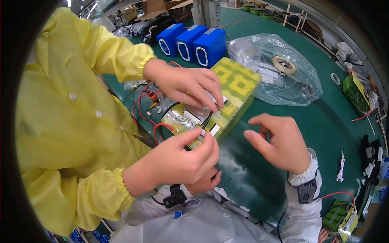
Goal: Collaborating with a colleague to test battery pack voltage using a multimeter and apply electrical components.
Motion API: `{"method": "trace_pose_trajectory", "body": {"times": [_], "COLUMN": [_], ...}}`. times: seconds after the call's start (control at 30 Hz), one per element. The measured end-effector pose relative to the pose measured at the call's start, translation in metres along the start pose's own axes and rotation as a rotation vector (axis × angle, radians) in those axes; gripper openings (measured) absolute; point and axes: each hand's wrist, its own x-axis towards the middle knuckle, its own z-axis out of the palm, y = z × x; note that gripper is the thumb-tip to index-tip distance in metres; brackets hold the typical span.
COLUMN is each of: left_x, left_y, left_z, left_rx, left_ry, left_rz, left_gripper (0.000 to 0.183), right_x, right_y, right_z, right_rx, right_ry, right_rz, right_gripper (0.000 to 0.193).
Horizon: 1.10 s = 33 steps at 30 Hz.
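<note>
A battery pack [239, 81] wrapped in yellow-green sheet lies on the green table in front of me. My right hand [279, 141] hovers to the right of the pack, thumb and forefinger apart, holding nothing. Close to my body is my left hand [204, 182], its visible fingers curled; a co-worker's hand [174, 160] hides most of it, so anything inside it is out of sight. This co-worker, in a yellow smock, pinches at the pack's near end, while their other hand [188, 87] presses its top beside a white connector [192, 117] and thin wires.
Blue battery packs [208, 46] stand at the back. A clear plastic bag [251, 50] with a tape roll [283, 65] lies behind the pack. Red and black leads [139, 101] are at left; a small tube [341, 166] and green cells [338, 214] are at right.
</note>
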Motion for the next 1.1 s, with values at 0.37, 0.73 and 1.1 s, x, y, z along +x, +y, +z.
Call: {"method": "trace_pose_trajectory", "body": {"times": [0.37, 0.73, 1.1], "left_x": [-0.008, -0.016, -0.012], "left_y": [0.017, 0.015, 0.014], "left_z": [0.000, -0.002, -0.007], "left_rx": [-0.239, -0.667, -0.787], "left_ry": [-0.044, -0.053, -0.054], "left_rz": [-0.222, -0.499, -0.530], "left_gripper": [0.021, 0.026, 0.020], "right_x": [-0.007, -0.031, -0.014], "right_y": [0.015, 0.044, 0.025], "right_z": [0.056, 0.050, 0.052], "right_rx": [0.134, 0.250, 0.149], "right_ry": [0.156, 0.037, 0.069], "right_rz": [-0.227, -0.122, -0.373], "right_gripper": [0.012, 0.015, 0.027]}}
